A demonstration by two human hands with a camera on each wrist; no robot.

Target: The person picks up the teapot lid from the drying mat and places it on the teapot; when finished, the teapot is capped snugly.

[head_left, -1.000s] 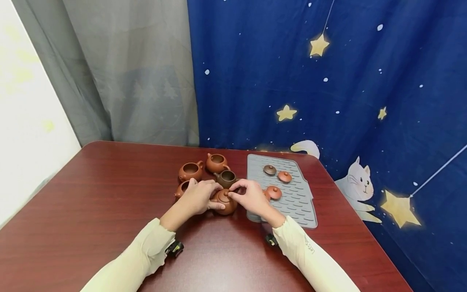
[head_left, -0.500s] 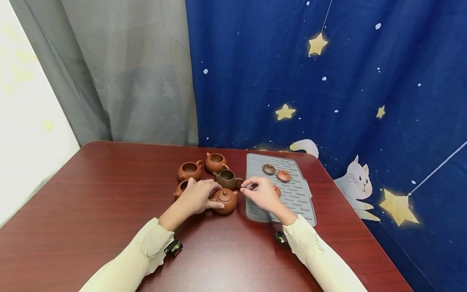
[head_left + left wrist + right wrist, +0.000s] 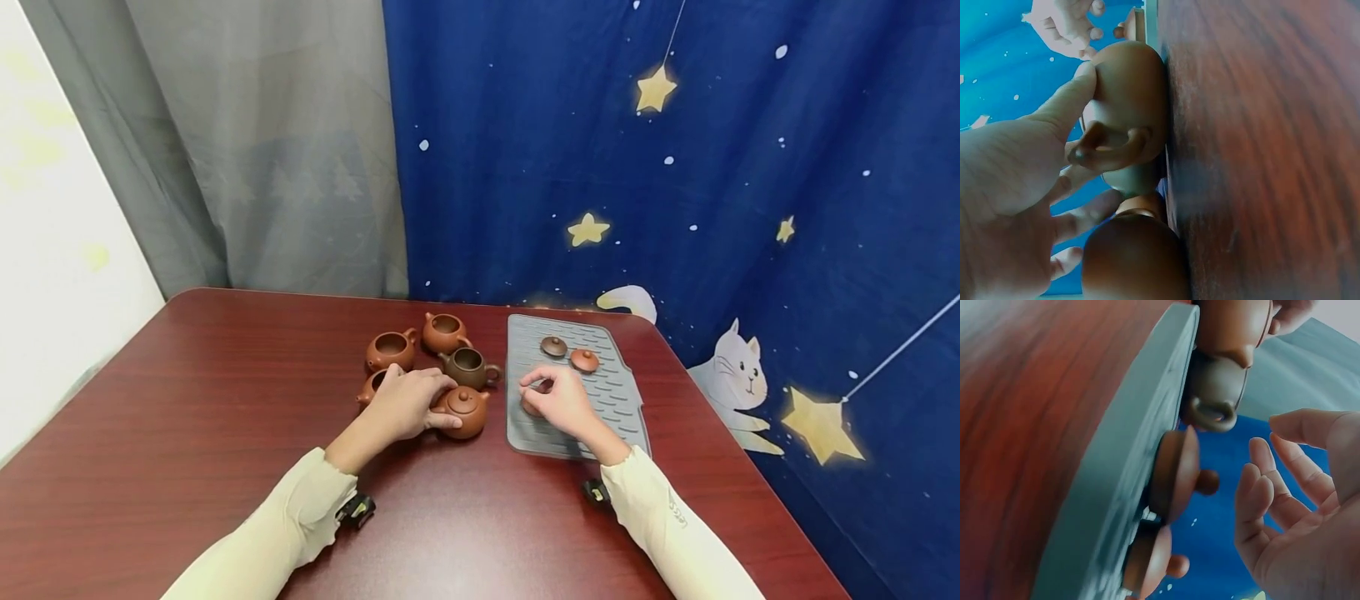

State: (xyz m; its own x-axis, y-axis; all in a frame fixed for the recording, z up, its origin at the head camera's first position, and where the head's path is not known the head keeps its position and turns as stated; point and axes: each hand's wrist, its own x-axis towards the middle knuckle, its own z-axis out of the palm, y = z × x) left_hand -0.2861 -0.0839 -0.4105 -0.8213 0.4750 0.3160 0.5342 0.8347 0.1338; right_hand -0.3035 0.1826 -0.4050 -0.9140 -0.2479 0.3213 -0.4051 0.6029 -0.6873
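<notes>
At 3 o'clock, right hand [image 3: 566,402] half-curled, empty over grey ridged mat [image 3: 611,407]; left hand [image 3: 407,405] grips lidded red-brown clay teapot [image 3: 466,419], dark-brown teapot [image 3: 463,379] crowding 12.

I see the head view bright, blown white at far left, with glare on the tabletop [image 3: 450,554], bottom centre. My wrist feeds look blue-tinted, softer.
</notes>
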